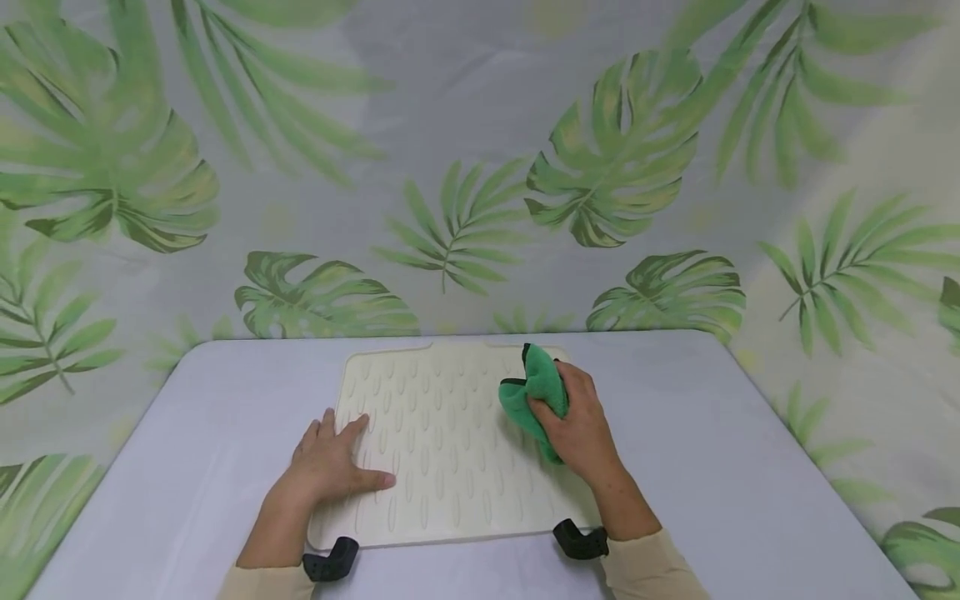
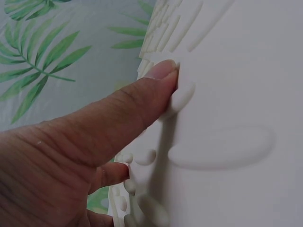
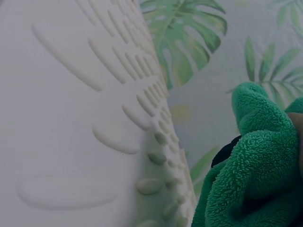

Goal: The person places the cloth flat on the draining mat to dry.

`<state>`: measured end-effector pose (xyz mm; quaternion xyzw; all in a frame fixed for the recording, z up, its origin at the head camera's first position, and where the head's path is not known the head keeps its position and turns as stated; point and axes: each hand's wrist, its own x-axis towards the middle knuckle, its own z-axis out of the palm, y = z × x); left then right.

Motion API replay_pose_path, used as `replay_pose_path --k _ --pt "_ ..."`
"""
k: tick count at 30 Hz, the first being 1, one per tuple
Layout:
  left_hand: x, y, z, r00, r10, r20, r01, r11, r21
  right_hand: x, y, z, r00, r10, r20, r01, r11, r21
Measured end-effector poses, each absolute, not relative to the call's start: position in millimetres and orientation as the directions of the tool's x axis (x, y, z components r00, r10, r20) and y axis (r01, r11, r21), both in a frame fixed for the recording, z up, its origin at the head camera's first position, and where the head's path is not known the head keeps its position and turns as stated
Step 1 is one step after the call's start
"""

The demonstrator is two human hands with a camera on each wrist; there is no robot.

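Note:
A cream mat [image 1: 442, 467] with rows of raised oval ridges lies flat on the white table. Across its left side rests my left hand [image 1: 333, 462], fingers spread and thumb out straight; in the left wrist view the thumb [image 2: 128, 109] touches the ridged surface. My right hand [image 1: 581, 421] grips a bunched green cloth [image 1: 536, 392] with dark edging over the mat's right part. Close up in the right wrist view, the fluffy green cloth [image 3: 255, 156] stands beside the ridges, and most of the hand is out of sight.
The white-covered table [image 1: 720, 467] extends on both sides of the mat. Behind it hangs a leaf-patterned curtain [image 1: 480, 108]. Black wrist devices, left [image 1: 331, 560] and right [image 1: 581, 540], sit by the mat's near edge.

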<state>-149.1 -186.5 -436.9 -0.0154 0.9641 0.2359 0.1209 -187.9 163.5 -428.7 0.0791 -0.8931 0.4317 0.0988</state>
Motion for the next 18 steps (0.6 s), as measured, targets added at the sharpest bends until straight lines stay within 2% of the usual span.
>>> replay_pose_path --k 11,18 --pt "-161.2 -182.7 -438.6 -0.966 0.024 -0.257 -0.105 0.873 0.477 -188.1 169.3 -426.7 -0.975 -0.064 0.215 -0.205 0.642 -0.739" --pt "-154.4 -192.5 -440.9 -0.958 -0.014 -0.286 -0.150 0.875 0.460 -193.0 158.0 -433.9 -0.971 -0.117 0.210 -0.236 0.638 -0.733"
